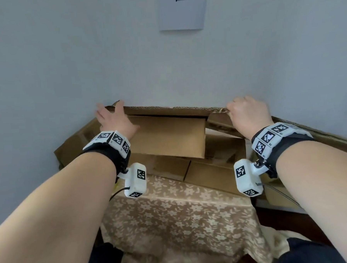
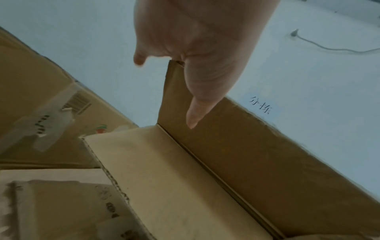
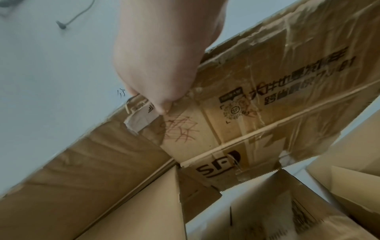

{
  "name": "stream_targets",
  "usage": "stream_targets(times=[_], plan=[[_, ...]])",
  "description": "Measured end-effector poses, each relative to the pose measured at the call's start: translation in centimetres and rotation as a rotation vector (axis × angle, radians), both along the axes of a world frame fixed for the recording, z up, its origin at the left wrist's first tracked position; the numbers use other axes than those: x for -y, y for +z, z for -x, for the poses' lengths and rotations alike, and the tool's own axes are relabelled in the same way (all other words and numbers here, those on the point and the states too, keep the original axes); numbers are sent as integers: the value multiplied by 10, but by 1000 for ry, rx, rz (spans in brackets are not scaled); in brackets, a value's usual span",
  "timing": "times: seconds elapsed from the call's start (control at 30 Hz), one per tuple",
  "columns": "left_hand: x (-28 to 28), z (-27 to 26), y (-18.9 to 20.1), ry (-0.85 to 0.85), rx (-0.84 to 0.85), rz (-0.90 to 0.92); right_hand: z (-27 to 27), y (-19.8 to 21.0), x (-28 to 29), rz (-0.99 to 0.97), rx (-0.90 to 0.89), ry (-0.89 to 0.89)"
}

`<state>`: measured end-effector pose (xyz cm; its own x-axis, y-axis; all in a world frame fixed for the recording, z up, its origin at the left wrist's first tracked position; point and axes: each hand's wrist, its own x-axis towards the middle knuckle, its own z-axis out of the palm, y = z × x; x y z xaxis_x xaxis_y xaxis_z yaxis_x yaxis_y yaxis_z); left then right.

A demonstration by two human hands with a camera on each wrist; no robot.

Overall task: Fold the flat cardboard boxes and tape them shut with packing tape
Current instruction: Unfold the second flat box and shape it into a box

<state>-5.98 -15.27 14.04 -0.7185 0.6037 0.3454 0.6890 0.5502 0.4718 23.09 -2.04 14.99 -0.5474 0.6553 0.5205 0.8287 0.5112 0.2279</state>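
A large flat cardboard box [image 1: 167,110] stands on edge against the wall at the back of the table. My left hand [image 1: 112,118] grips its top left corner. In the left wrist view the thumb [image 2: 201,91] lies on the front face of the plain brown board [image 2: 246,162], with the other fingers behind it. My right hand [image 1: 246,113] pinches the top edge farther right. In the right wrist view its curled fingers [image 3: 160,100] clamp a torn, labelled corner where the plain board [image 3: 92,170] meets a printed, taped panel [image 3: 257,105]. No packing tape roll is in view.
A table with a floral cloth [image 1: 183,211] lies in front of me. More flattened boxes [image 1: 211,175] are stacked at its far end and lean off to the right [image 1: 319,137]. The wall [image 1: 64,66] is right behind the cardboard, with a paper sheet [image 1: 182,14] pinned on it.
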Motion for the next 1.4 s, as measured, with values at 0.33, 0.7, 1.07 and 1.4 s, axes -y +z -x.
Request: stream_targets(times=[0.33, 0.7, 1.07, 1.4], plan=[[23, -43, 59, -304, -411, 62, -17, 72, 41, -134, -78, 35], [69, -72, 85, -361, -696, 292, -35, 113, 91, -208, -98, 38], [96, -95, 91, -413, -980, 377, -46, 138, 124, -226, -182, 8], [116, -126, 130, -426, -772, 387, -51, 147, 143, -277, -180, 9]])
